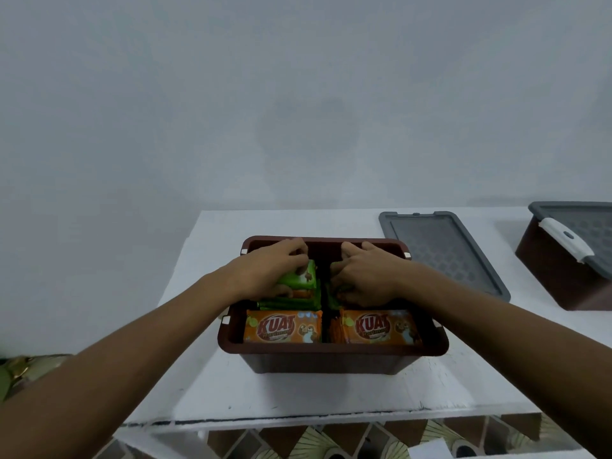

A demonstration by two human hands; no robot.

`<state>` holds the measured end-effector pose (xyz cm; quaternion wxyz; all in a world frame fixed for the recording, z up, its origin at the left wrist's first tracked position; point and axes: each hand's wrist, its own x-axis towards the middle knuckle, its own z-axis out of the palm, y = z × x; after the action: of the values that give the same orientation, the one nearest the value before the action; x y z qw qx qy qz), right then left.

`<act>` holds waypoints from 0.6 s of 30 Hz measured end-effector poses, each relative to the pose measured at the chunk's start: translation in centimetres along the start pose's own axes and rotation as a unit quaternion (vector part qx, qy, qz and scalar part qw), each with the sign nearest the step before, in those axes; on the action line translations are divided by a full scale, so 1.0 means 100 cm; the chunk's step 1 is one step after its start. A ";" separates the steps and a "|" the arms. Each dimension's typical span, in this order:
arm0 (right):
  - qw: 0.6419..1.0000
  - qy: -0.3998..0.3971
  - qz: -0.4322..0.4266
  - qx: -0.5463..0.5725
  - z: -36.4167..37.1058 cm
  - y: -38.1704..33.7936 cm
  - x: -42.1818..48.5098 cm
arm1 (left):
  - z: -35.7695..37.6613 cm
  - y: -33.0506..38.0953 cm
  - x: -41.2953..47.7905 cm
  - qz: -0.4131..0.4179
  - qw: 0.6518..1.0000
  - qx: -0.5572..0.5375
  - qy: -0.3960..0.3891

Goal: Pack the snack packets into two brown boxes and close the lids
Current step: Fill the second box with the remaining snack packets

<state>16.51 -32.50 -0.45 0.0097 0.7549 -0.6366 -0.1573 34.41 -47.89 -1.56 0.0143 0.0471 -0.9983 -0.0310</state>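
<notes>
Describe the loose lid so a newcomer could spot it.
Find the white table with the open brown box at its middle. Right of that box a grey lid lies flat on the tabletop. Unlike the fitted lid on the closed box at far right, it covers nothing.

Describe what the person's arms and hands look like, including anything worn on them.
The left hand and right hand are bare: no gloves, no rings or watch on the parts that show. Both forearms are uncovered to the frame's edge; no sleeve is in view.
</notes>
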 end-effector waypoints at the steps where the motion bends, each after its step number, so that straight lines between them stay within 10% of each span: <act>1: 1.000 0.004 0.003 0.005 0.002 0.000 -0.002 | 0.000 0.000 0.001 -0.009 1.000 0.010 -0.001; 18: 0.996 -0.064 0.055 -0.015 0.004 -0.016 0.010 | 0.004 0.004 0.002 -0.073 0.996 0.052 -0.018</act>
<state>18.11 -33.07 -1.41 -0.0111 0.7071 -0.6737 -0.2145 34.14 -47.53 -1.90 -0.0085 0.1200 -0.9926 0.0195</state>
